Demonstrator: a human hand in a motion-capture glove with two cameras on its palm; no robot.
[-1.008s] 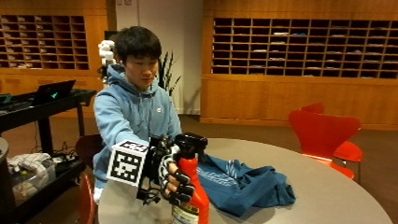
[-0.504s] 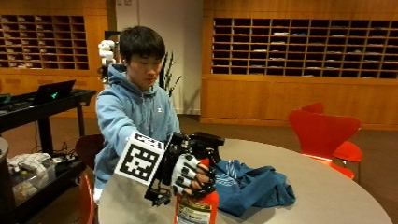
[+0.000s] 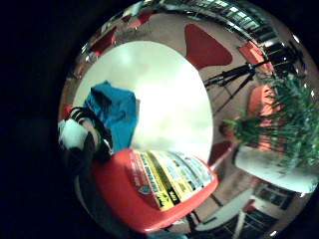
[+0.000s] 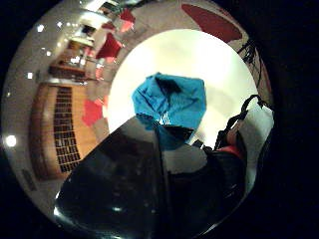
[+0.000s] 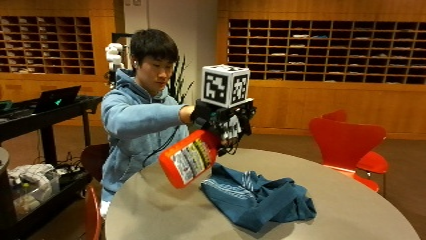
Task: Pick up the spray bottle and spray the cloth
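A red spray bottle [image 5: 188,159] with a yellow and white label hangs tilted in the air above the round table [image 5: 160,210]. My gloved right hand [image 5: 223,122] grips its black neck and trigger head. The bottle's body slants down toward the person. Below it lies a crumpled blue cloth [image 5: 256,197] on the table. In the little finger side palm view the red bottle [image 3: 159,189] fills the near field beside the cloth [image 3: 114,112]. In the thumb side palm view the black spray head [image 4: 129,189] looms over the blue cloth [image 4: 172,102].
A red chair [image 5: 349,145] stands at the table's far right. A black cart [image 5: 40,150] with a laptop and clutter stands at the left. A potted plant [image 3: 284,129] and a tripod [image 3: 239,79] stand on the floor beyond the table.
The hand has lifted the bottle from upright near the table edge to chest height and tilted it. The outside camera's view has also shifted.
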